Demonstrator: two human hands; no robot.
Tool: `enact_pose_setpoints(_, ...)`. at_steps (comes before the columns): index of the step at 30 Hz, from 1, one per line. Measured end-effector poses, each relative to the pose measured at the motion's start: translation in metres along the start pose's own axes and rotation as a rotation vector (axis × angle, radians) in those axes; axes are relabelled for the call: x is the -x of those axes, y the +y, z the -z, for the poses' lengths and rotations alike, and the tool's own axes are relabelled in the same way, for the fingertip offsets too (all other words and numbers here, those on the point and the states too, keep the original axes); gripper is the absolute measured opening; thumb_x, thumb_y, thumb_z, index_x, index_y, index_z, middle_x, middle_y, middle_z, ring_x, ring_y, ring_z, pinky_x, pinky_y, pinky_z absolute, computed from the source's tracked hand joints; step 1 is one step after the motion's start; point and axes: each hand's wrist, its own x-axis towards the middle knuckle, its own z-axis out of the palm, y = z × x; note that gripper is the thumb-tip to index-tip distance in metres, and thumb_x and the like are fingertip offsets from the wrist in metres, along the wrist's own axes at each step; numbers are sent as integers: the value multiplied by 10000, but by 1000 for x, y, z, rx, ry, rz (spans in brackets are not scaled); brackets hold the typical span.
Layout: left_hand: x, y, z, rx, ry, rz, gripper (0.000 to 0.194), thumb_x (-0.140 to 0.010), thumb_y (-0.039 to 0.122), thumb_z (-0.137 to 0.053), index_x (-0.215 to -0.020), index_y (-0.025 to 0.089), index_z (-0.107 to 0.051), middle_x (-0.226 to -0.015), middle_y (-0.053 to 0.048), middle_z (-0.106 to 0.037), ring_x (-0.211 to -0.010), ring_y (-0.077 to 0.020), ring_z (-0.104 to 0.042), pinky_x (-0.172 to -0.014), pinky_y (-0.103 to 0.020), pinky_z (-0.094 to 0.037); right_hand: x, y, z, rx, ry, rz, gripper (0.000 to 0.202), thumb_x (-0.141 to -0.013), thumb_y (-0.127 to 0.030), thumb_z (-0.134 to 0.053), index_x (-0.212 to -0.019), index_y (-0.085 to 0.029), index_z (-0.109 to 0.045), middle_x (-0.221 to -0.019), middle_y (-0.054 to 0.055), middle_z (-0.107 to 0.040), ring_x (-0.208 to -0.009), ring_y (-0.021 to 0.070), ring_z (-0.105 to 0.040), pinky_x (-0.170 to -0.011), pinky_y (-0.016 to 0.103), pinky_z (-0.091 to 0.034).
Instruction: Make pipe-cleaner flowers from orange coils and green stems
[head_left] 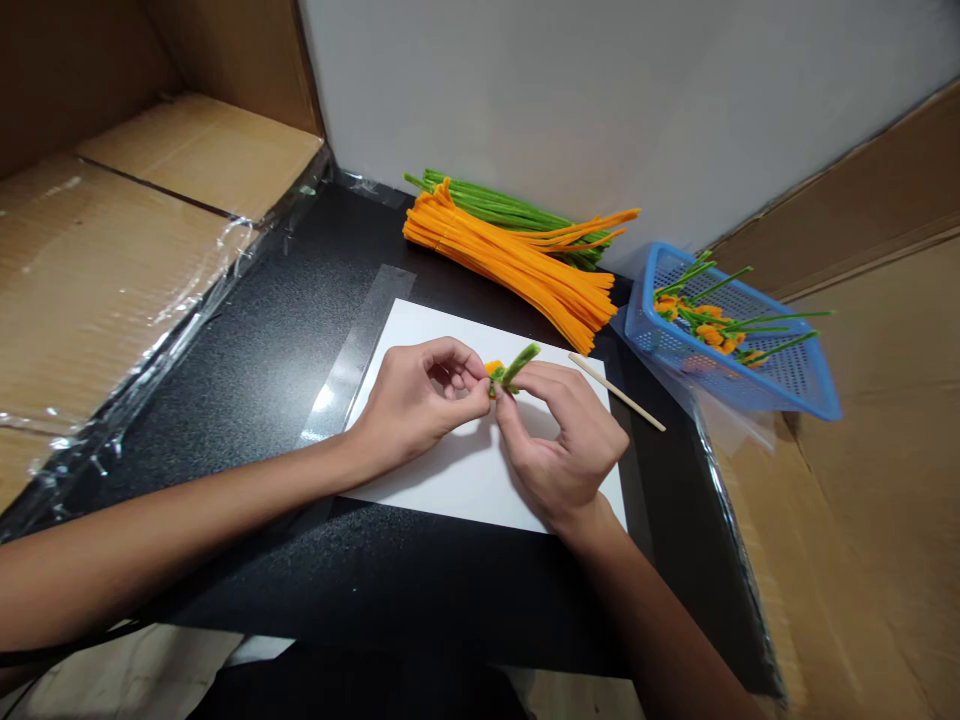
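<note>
A small piece of orange and green pipe cleaner (520, 366) is held between both hands above a white sheet (450, 475). My left hand (427, 395) pinches its left side with thumb and fingertips. From the right, my right hand (562, 430) grips it between thumb and index finger. A green end sticks up between the hands, and a bit of orange shows at the left fingertips. The fingertips partly hide how the strands are joined.
Orange pipe cleaners (510, 262) and green ones (495, 205) lie behind the sheet. A wooden stick (619, 393) rests at its right. A blue basket (806, 385) holds orange and green pieces. Cardboard (120, 270) borders the black table (247, 370).
</note>
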Motion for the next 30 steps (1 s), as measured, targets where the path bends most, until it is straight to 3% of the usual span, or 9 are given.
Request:
enact_pose_setpoints(4,2,-4,0,-55,25,-34,79,-761,188,-752,-810,156,-700,-763,-9,-664,-647,-99,-583,-579,-207,-487,0,-2,-1,40,-2,51,232,-830,-97,-689,-982,-270,-661,-868,38,-751,-813,232,-717,-765,402,-589)
enact_pose_setpoints(9,0,-7,0,45,-32,-78,102,-796,228,-749,-850,163,-691,-1067,-76,-712,-983,-174,-677,-801,-255,-575,-2,1,1,69,22,62,219,-830,-123,-694,-975,-285,-661,-973,56,-738,-904,254,-712,-801,430,-591)
enact_pose_setpoints(14,-2,-6,1,164,-94,42,157,-748,207,-786,-822,142,-663,-833,-26,-701,-727,-113,-675,-702,-214,-567,-5,5,4,53,-11,159,276,-799,-71,-703,-959,-293,-666,-984,27,-778,-963,262,-690,-835,450,-585)
enact_pose_setpoints(22,-7,-1,4,142,-131,21,142,-726,194,-772,-780,142,-652,-751,-18,-684,-655,-102,-640,-640,-211,-556,-5,7,11,115,-44,256,311,-806,-103,-691,-1020,-329,-711,-1043,-19,-801,-1016,273,-659,-758,421,-552)
enact_pose_setpoints(30,-5,0,3,87,-104,31,120,-709,136,-745,-780,146,-648,-743,-2,-673,-644,-92,-630,-615,-190,-538,-6,6,11,179,-54,239,235,-810,-120,-725,-966,-291,-684,-936,-15,-805,-917,260,-662,-709,397,-513)
